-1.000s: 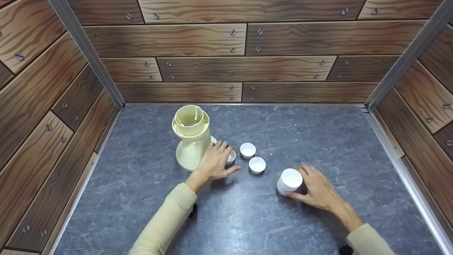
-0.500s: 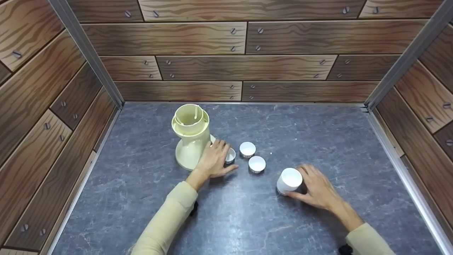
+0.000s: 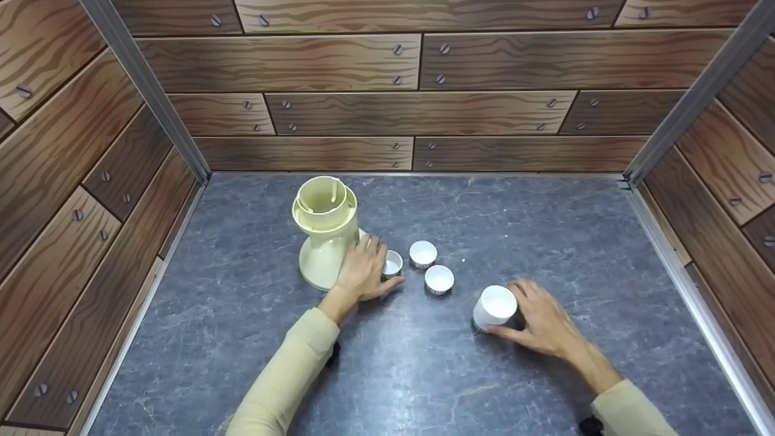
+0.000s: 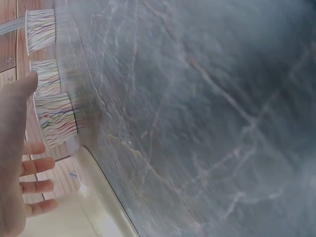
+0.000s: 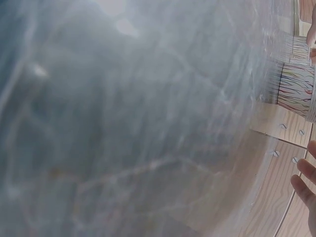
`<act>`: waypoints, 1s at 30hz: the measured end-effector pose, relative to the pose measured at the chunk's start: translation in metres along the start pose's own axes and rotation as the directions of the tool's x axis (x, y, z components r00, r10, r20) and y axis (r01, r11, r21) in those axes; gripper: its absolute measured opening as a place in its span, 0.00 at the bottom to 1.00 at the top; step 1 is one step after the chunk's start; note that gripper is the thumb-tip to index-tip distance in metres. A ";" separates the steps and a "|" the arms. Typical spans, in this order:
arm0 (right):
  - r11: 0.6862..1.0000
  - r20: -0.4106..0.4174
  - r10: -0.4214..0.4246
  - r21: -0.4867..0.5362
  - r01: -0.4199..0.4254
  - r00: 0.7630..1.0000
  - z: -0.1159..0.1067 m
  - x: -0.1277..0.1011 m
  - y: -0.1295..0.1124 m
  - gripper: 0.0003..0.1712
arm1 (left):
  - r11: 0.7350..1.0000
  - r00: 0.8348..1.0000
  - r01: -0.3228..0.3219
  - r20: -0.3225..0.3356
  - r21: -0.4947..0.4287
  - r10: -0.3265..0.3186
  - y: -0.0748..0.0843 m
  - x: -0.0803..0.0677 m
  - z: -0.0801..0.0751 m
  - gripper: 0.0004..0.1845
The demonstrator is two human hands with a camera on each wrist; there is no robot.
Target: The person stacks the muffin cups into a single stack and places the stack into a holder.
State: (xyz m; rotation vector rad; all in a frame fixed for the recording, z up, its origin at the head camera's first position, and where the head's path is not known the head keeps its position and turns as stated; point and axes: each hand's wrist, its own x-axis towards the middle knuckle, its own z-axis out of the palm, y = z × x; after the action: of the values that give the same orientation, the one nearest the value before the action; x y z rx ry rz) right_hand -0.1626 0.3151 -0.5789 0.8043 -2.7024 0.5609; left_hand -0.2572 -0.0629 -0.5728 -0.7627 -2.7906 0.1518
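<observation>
My left hand lies flat on the grey table with relaxed fingers, between a cream funnel-topped stand and a small white paper cup, touching both or nearly so. Two more small cups sit just to the right. In the left wrist view the cups' sides show coloured streaks, and my left hand's straight fingers lie by the cream base. My right hand grips a taller white cup, tilted on the table; the streaked cup also shows in the right wrist view.
Wood-patterned walls with metal corner posts close the table on the left, back and right. Bare grey surface stretches behind the cups and along the near edge.
My left hand has slid slightly left toward the cream stand, uncovering more of the small cup beside it. The right hand and its cup have hardly moved.
</observation>
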 end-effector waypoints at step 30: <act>1.000 -0.001 -0.008 0.008 0.008 1.000 -0.001 0.000 0.000 0.46 | 1.000 1.000 -0.020 0.008 -0.004 0.020 -0.003 0.001 0.003 0.43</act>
State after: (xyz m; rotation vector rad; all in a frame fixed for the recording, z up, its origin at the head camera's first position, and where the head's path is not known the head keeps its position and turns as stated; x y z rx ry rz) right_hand -0.1628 0.3158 -0.5784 0.8162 -2.6962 0.5705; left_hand -0.2602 -0.0651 -0.5755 -0.7926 -2.7925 0.1530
